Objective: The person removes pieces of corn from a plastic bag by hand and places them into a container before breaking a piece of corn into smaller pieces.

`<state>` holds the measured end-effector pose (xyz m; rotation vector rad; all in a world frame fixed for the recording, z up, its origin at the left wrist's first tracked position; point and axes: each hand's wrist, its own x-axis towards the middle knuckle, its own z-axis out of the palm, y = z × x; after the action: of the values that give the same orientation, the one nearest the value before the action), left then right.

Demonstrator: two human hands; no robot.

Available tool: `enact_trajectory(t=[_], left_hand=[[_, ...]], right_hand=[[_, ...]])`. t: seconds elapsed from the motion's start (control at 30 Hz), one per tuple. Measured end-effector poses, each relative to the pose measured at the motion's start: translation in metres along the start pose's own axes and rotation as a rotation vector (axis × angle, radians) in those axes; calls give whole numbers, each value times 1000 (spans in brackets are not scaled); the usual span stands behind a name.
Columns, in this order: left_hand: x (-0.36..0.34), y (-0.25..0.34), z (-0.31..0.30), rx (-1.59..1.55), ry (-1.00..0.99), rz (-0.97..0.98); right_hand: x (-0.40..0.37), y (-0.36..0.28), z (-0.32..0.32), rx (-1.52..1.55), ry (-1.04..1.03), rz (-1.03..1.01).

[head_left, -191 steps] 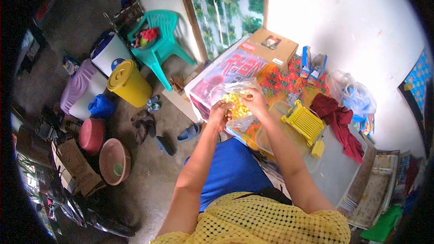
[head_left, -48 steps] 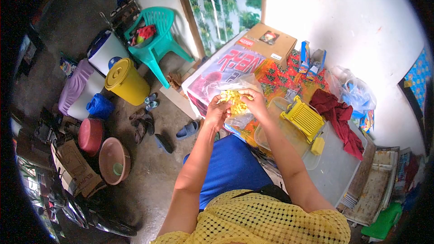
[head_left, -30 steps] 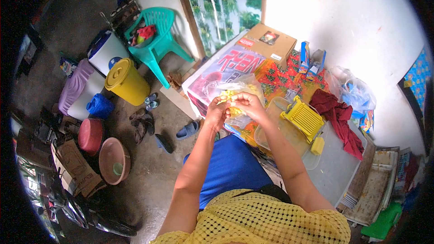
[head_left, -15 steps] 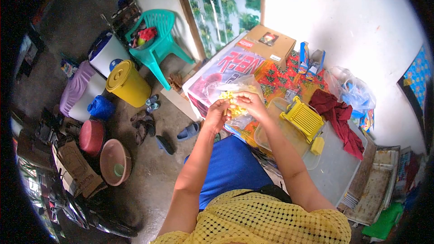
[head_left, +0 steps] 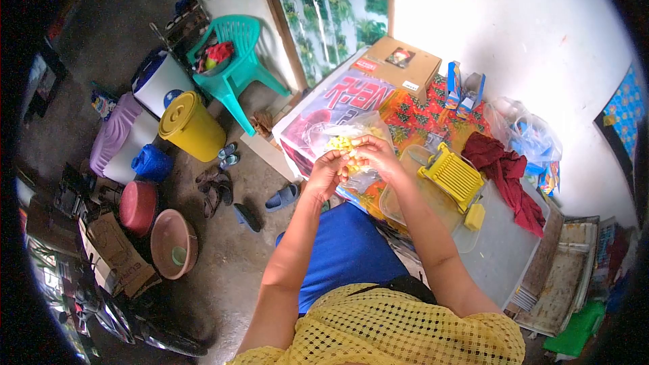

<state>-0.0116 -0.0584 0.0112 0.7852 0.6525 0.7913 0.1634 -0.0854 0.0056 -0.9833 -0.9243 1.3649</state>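
Observation:
Both hands meet over the near edge of the table, fingertips close together. My left hand (head_left: 327,174) is closed in a pinch, fingers curled inward. Opposite it, my right hand (head_left: 377,157) also pinches, thumb and forefinger nearly touching the left fingertips. Whatever lies between them is too small to make out. Right behind the fingers, small yellow pieces (head_left: 340,143) sit in a clear plastic bag (head_left: 369,126), partly covered by the hands. To the right of my right hand, a yellow slotted slicer-like tool (head_left: 451,177) rests on a clear plastic container (head_left: 405,197).
A small yellow block (head_left: 474,217) lies by the slotted tool, near a dark red cloth (head_left: 503,179). A cardboard box (head_left: 405,64) and plastic bags (head_left: 534,138) stand farther back. On the floor at left are slippers (head_left: 282,197), a yellow bucket (head_left: 193,128) and a green chair (head_left: 233,74).
The fingers of both hands have shifted slightly, with the fingertips still together over the bag. Everything else stays in place.

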Motion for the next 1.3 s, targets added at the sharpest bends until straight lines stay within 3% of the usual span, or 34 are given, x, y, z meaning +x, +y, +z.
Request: enact_trajectory(t=[0.2,0.5,0.8,1.1,1.3], left_hand=[[1,0,0,-35,-10,18],[0,-1,0,-4,-13,95],[3,-2,-8,11,27,51],[1,4,-3,-255,-44,-28],[-3,5,5,-192,-5,2]], right_hand=[[-3,-4,0,86,-18,50],[-2,4,-2,-79,-89,-58],[4,10,-6,-27,-20,-73],[5,15,-8,27,-1,-110],[5,15,-10,50,25,-79]])
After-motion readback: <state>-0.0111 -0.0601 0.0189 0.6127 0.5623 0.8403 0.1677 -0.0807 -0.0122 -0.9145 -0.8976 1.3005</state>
